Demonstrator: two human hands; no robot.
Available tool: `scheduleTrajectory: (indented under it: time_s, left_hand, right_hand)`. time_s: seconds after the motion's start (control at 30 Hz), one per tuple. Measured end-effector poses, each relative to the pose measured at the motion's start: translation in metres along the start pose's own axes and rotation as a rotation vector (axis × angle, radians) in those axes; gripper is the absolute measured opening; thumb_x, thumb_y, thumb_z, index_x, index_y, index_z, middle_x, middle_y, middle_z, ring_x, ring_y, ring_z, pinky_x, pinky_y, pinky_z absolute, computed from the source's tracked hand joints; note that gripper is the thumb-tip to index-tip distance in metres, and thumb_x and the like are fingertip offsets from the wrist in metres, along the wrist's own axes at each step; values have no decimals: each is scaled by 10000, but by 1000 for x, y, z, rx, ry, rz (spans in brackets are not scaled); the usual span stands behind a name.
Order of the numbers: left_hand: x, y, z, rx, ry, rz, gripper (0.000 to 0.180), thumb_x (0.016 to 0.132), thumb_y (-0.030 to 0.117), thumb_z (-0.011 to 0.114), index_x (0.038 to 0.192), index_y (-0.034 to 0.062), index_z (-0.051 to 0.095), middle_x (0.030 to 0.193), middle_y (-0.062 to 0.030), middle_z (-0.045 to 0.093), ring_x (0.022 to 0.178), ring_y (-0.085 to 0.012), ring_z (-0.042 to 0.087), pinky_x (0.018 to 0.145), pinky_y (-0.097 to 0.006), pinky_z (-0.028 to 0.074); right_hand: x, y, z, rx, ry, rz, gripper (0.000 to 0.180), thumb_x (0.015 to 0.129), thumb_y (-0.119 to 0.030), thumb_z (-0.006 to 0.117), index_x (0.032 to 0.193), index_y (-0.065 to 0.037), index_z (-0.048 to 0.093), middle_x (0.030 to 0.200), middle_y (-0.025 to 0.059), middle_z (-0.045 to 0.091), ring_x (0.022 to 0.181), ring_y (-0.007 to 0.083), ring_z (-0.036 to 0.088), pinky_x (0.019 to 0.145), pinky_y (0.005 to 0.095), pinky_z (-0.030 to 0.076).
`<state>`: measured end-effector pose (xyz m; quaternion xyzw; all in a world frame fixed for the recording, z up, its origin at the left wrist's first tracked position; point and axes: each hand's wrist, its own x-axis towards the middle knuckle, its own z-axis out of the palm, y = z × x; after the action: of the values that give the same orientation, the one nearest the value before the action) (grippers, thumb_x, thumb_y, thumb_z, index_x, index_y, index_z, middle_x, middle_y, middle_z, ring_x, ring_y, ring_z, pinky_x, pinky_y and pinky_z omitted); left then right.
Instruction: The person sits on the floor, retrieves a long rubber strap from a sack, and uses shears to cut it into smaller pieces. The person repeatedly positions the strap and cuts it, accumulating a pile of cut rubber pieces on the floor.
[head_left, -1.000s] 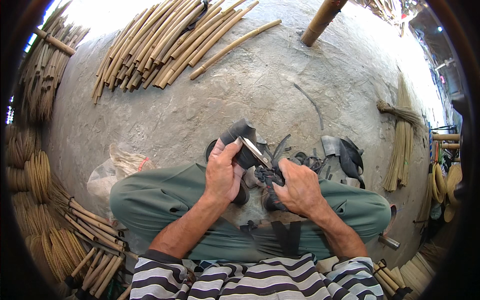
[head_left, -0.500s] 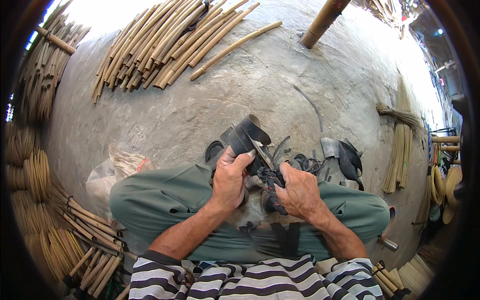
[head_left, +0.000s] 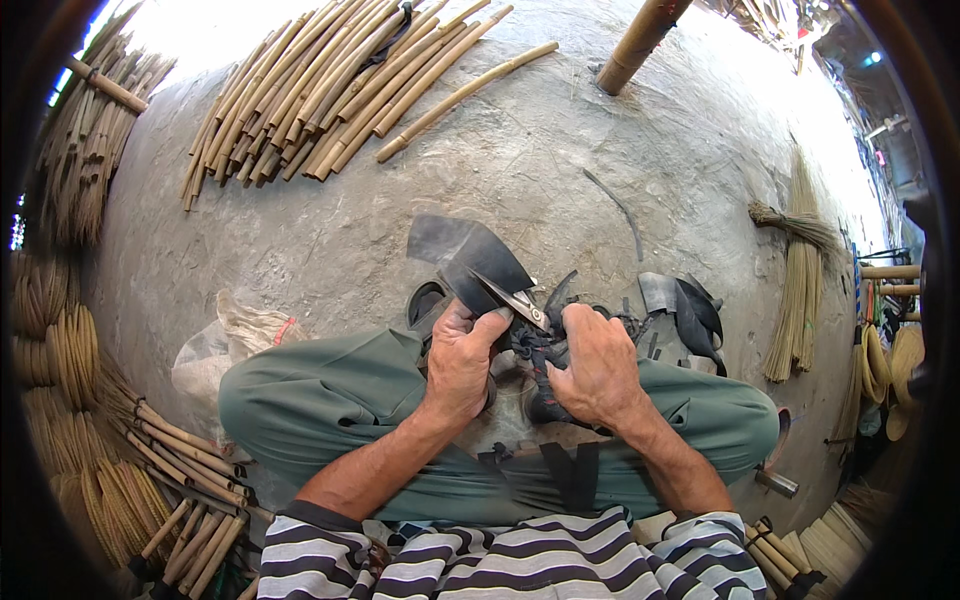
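My left hand pinches the lower edge of a black rubber sheet between thumb and fingers. The sheet stands out away from me, its far end bent over to the left. My right hand is closed round the handles of a pair of scissors, which are wrapped in black strips. The steel blades lie over the rubber, just beyond my left thumb. How far the lower blade reaches is hidden by the sheet. Both hands are close together above my crossed legs in green trousers.
Black rubber offcuts and a thin strip lie on the ground. A pale sack is by my left knee. Bamboo sticks are stacked beyond, near an upright post. A straw bundle lies right.
The rubber sheet, curled over before, has opened out flatter and further to the left. The scissors have shifted slightly, with their blades showing more over the sheet. Both hands stay nearly in place.
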<state>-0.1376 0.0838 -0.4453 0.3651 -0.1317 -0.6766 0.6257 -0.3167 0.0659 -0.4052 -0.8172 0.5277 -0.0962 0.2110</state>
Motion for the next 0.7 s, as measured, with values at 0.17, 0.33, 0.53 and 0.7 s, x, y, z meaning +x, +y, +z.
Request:
scheduleTrajectory:
  time_s: [0.17, 0.33, 0.53, 0.7]
  left_hand:
    - [0, 2, -1, -14, 2, -34, 249, 978, 8, 603, 1213, 36, 678, 1120, -55, 741, 1006, -138, 723, 892, -321, 603]
    - [8, 11, 1, -77, 43, -55, 263, 1020, 54, 576, 1271, 21, 648, 1113, -66, 729, 953, -138, 718, 844, -309, 610]
    - [10, 13, -1, -115, 69, -3, 238, 1036, 45, 569, 1258, 32, 656, 1092, -67, 739, 970, -141, 726, 847, -305, 611]
    - [0, 1, 2, -58, 35, -15, 237, 1003, 20, 605, 1230, 14, 671, 1101, -51, 741, 950, -100, 710, 842, -266, 593]
  right_hand:
    - [-2, -1, -5, 83, -117, 68, 399, 814, -292, 802, 964, -12, 560, 829, 202, 686, 800, 422, 696, 706, 503, 518]
    - [-5, 0, -5, 104, -171, 63, 374, 838, -282, 786, 946, -5, 558, 799, 213, 699, 759, 436, 713, 661, 510, 551]
    - [0, 1, 1, -3, -33, -84, 411, 792, -286, 816, 986, -24, 565, 868, 180, 634, 866, 386, 658, 745, 476, 479]
    - [-1, 0, 0, -3, 21, -35, 425, 783, -291, 821, 973, -22, 552, 868, 183, 643, 858, 396, 664, 740, 490, 486]
